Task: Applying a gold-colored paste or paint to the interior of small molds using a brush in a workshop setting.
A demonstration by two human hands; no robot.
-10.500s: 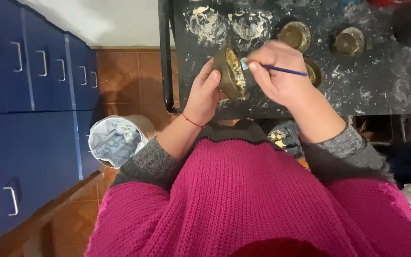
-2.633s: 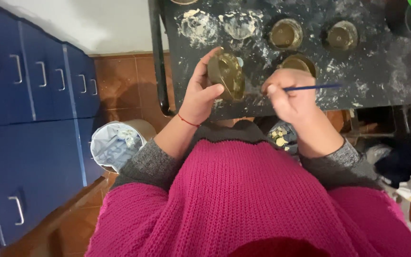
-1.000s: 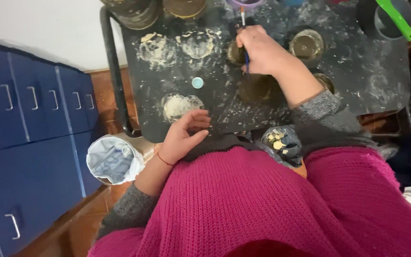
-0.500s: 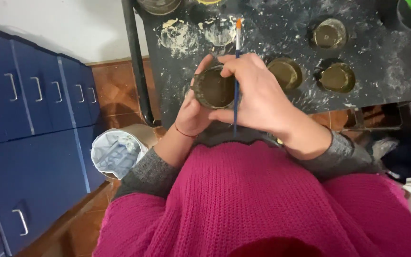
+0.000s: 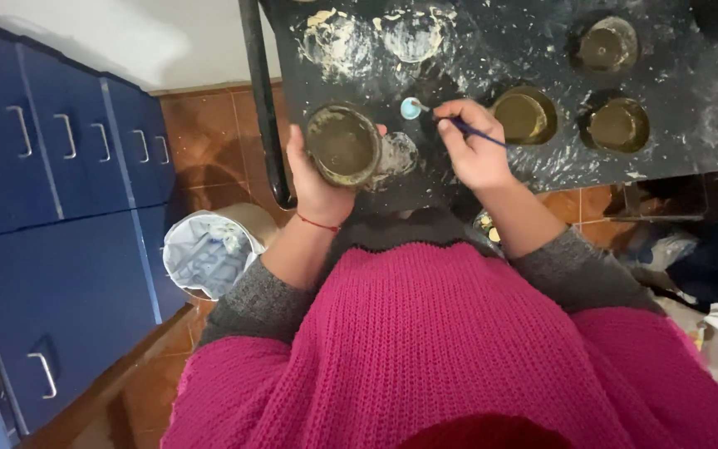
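Head view: her left hand [image 5: 319, 170] grips a round gold-brown pot [image 5: 342, 145] at the near edge of the black tabletop [image 5: 691, 75]. Her right hand [image 5: 471, 145] pinches a thin blue paintbrush [image 5: 471, 130], its tip touching a small pale-blue paint cap [image 5: 410, 107].

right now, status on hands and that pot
Left hand holds pot. Right hand holds brush, tip at small blue lid. Nothing in the way.
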